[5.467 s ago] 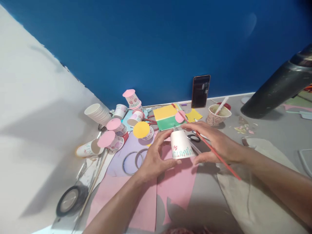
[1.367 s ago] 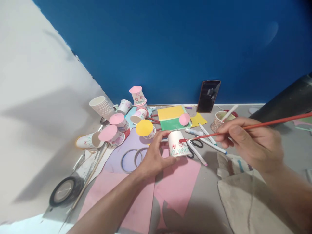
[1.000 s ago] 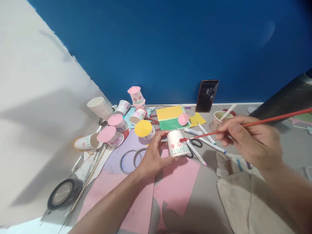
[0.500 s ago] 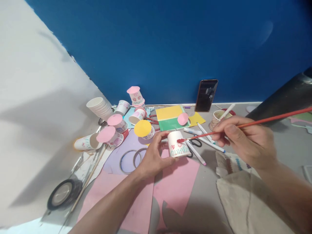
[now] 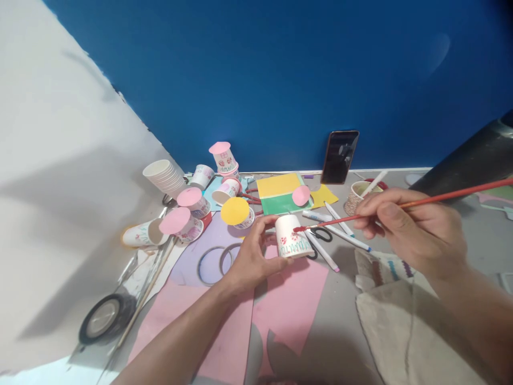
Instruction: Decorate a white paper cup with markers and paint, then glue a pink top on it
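Observation:
My left hand (image 5: 255,255) is closed around a white paper cup (image 5: 289,235), which is upside down and slightly tilted. Red dabs and a green scribbled band decorate its side. My right hand (image 5: 412,230) pinches a long red paintbrush (image 5: 340,219), its red-loaded tip at the cup's right side, close to or touching it. Beneath the cup lies a cut pink paper sheet (image 5: 296,299). Right behind the cup are several white markers (image 5: 326,254) and black-handled scissors (image 5: 321,233), partly covered.
Decorated cups with pink and yellow paper roofs (image 5: 234,212) stand at the left, near a stack of plain cups (image 5: 164,178). Tape rings (image 5: 211,266) lie on purple paper. A phone (image 5: 340,156) leans on the blue wall; a cloth (image 5: 393,326) lies at front right.
My right hand has shifted slightly to the right and the brush tip has moved a little right and up. The cup has turned slightly in my left hand.

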The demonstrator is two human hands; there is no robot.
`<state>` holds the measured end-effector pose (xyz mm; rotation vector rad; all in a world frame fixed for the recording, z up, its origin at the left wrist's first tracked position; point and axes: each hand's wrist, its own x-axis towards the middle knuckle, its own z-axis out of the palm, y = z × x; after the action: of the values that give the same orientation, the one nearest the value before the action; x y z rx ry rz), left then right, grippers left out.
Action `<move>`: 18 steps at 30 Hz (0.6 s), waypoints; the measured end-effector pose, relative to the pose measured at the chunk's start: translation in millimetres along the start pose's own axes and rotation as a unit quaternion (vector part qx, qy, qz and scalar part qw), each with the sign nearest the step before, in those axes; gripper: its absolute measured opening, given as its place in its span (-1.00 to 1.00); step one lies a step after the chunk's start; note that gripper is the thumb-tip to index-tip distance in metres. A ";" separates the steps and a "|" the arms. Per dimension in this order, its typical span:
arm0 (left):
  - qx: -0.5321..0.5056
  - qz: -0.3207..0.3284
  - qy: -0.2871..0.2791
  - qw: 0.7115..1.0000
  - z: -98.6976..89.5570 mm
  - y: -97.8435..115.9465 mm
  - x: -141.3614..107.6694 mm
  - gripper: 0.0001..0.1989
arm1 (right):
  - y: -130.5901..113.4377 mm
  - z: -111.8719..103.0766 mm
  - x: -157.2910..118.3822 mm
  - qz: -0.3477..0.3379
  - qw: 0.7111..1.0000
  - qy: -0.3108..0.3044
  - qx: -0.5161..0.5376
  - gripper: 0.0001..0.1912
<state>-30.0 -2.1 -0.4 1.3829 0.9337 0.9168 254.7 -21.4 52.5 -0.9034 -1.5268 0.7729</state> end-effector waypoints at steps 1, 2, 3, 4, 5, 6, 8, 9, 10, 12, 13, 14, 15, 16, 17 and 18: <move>-0.002 -0.002 0.000 1.000 0.0 0.2 0.0 -0.25 | 0.5 -0.3 0.0 0.002 1.000 -0.005 0.000 -0.76; -0.005 -0.004 0.000 1.000 -0.1 0.4 -0.1 -0.25 | 0.9 -0.4 0.0 0.004 1.000 -0.012 -0.002 -0.76; -0.007 -0.006 0.000 1.000 -0.2 0.6 -0.2 -0.25 | 1.2 -0.3 0.2 0.003 1.000 -0.018 -0.002 -0.75; -0.008 -0.007 0.001 1.000 -0.4 0.5 -0.3 -0.25 | 1.4 -0.1 0.4 0.002 1.000 -0.021 -0.001 -0.75; -0.010 -0.008 0.001 1.000 -0.6 0.4 -0.3 -0.24 | 1.5 0.2 0.6 0.000 1.000 -0.019 0.001 -0.76; -0.010 -0.009 0.001 1.000 -0.8 0.1 -0.4 -0.24 | 1.6 0.5 0.7 -0.001 1.000 -0.015 0.005 -0.76; -0.010 -0.008 0.003 1.000 -1.1 -0.8 -0.6 -0.23 | 1.8 1.1 0.8 -0.003 1.000 -0.012 0.006 -0.76; -0.010 -0.007 0.003 1.000 -1.2 -1.3 -0.7 -0.23 | 1.9 1.4 0.7 -0.003 1.000 -0.016 0.004 -0.76; -0.010 -0.007 0.002 1.000 -1.3 -1.7 -0.8 -0.23 | 1.9 1.5 0.6 -0.001 1.000 -0.020 0.002 -0.75; -0.013 -0.004 0.001 1.000 -1.1 -2.3 -0.7 -0.24 | 1.5 1.3 0.6 0.000 1.000 -0.018 0.000 -0.74; -0.014 -0.003 0.001 1.000 -1.0 -2.4 -0.5 -0.25 | 1.0 0.8 0.7 0.001 1.000 -0.012 0.004 -0.75; -0.015 -0.002 0.001 1.000 -0.9 -2.6 -0.2 -0.25 | 0.3 0.3 1.0 -0.001 1.000 -0.004 0.009 -0.75; -0.016 -0.002 0.001 1.000 -0.9 -2.8 0.1 -0.25 | -0.5 -0.4 1.5 -0.003 1.000 0.003 0.013 -0.76; -0.018 -0.001 0.002 1.000 -0.8 -3.2 0.5 -0.25 | -1.2 -1.0 2.1 -0.006 1.000 0.008 0.016 -0.77; -0.021 -0.001 0.002 1.000 -0.9 -3.7 1.0 -0.25 | -1.9 -1.6 2.7 -0.009 1.000 0.009 0.017 -0.77; -0.025 -0.001 0.003 1.000 -1.0 -4.5 1.4 -0.25 | -2.3 -2.0 3.3 -0.011 1.000 0.011 0.015 -0.77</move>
<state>-30.5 -0.4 -5.0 1.3365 0.9106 0.9377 256.2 -19.6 56.4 -0.8683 -1.4999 0.7665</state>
